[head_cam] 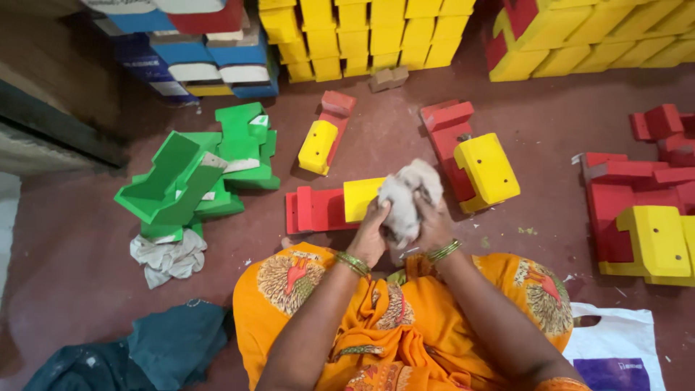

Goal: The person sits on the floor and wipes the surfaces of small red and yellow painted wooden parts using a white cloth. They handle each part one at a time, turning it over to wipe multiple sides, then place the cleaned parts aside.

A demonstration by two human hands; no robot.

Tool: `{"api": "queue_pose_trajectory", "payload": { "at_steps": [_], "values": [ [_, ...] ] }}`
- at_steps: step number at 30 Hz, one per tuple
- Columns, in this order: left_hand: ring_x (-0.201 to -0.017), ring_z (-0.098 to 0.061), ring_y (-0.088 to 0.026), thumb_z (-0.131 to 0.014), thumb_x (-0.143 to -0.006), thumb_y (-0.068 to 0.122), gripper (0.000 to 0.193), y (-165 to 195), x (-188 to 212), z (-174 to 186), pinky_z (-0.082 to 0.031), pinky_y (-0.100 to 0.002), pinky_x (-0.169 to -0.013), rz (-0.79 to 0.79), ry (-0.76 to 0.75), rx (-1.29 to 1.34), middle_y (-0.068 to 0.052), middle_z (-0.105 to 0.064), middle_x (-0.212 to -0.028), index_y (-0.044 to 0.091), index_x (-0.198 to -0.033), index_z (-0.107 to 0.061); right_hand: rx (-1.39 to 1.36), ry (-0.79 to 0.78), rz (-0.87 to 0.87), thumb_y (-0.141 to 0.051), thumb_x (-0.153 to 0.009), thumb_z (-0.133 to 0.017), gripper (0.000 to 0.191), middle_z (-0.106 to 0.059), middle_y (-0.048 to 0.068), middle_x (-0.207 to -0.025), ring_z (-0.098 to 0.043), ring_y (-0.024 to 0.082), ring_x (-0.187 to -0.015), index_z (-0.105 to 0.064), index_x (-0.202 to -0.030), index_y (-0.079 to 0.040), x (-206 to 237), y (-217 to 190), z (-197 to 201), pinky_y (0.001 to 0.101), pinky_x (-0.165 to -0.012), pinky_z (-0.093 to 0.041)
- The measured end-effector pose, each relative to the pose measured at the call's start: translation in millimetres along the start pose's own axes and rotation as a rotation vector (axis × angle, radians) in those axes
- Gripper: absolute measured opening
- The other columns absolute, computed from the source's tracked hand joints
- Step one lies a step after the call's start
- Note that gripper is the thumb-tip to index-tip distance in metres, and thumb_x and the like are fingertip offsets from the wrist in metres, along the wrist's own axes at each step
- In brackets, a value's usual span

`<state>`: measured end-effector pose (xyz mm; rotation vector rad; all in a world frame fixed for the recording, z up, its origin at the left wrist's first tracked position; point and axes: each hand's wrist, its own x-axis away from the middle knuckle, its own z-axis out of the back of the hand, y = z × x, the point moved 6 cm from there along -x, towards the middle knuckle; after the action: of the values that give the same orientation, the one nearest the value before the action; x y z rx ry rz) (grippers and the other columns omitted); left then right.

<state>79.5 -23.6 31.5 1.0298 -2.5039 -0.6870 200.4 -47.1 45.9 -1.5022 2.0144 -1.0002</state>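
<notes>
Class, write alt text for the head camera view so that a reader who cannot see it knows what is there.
Both hands, left hand and right hand, clutch a crumpled grey-white cloth above an orange-clad lap. Around them on the dark red floor lie red-and-yellow painted wooden pieces, a green pile and stacked yellow blocks.

Dark red floor (87, 239) bears painted blocks (318, 145) — green, red, yellow — and seemingly a rag (168, 259).
</notes>
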Motion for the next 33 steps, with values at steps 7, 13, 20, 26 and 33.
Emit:
{"api": "queue_pose_trajectory", "payload": {
  "at_steps": [7, 13, 20, 26, 33],
  "values": [
    [-0.105, -0.065, -0.016, -0.074, -0.093, 0.014, 0.048, 20, -4, 34, -0.056, -0.035, -0.089, -0.218, 0.347, -0.346, -0.009, -0.065, -0.121, 0.002, -0.134, -0.053, 0.047, -0.011, 0.063, -0.012, -0.098, -0.059, 0.057, -0.054, 0.016, -0.147, -0.052, 0.03, -0.138, -0.041, -0.151, 0.002, -2, 1, 6, 0.0457, -0.117, -0.041],
    [-0.108, -0.063, -0.016, -0.079, -0.082, 0.006, 0.065, 37, 2, 34, -0.054, -0.032, -0.092, -0.469, 0.438, -0.845, -0.012, -0.061, -0.12, 0.0, -0.135, -0.041, 0.664, -0.141, 0.409, -0.017, -0.091, -0.071, 0.078, -0.041, 0.014, -0.155, -0.043, 0.023, -0.142, -0.032, -0.158, -0.002, 8, -18, 4, 0.0398, -0.119, -0.034],
    [-0.098, -0.058, -0.015, -0.073, -0.089, 0.007, 0.055, 19, 1, 44, -0.052, -0.031, -0.082, -0.436, 0.36, -0.541, -0.01, -0.057, -0.112, 0.001, -0.129, -0.034, 0.452, 0.077, -0.002, -0.011, -0.096, -0.079, 0.034, -0.064, 0.006, -0.1, -0.054, 0.01, -0.078, -0.064, -0.122, 0.004, -9, 32, 54, 0.0242, -0.067, -0.045],
    [-0.076, -0.053, -0.005, -0.075, -0.092, 0.015, 0.022, 26, 1, 52, -0.047, -0.024, -0.067, -0.434, 0.499, -0.718, 0.001, -0.061, -0.089, 0.005, -0.101, -0.057, 0.369, 0.037, 0.206, -0.005, -0.094, -0.071, 0.038, -0.066, 0.004, -0.122, -0.064, 0.009, -0.11, -0.058, -0.129, -0.003, 0, 34, 47, 0.0244, -0.097, -0.053],
    [-0.071, -0.058, -0.004, -0.059, -0.104, 0.018, 0.013, 16, -13, 84, -0.049, -0.022, -0.063, -0.284, 0.467, -0.204, 0.004, -0.063, -0.085, 0.006, -0.1, -0.06, 0.131, 0.046, 0.039, -0.009, -0.098, -0.067, 0.034, -0.069, 0.008, -0.121, -0.066, 0.016, -0.109, -0.058, -0.131, -0.003, -5, 40, 45, 0.0332, -0.095, -0.055]
  ]
}}
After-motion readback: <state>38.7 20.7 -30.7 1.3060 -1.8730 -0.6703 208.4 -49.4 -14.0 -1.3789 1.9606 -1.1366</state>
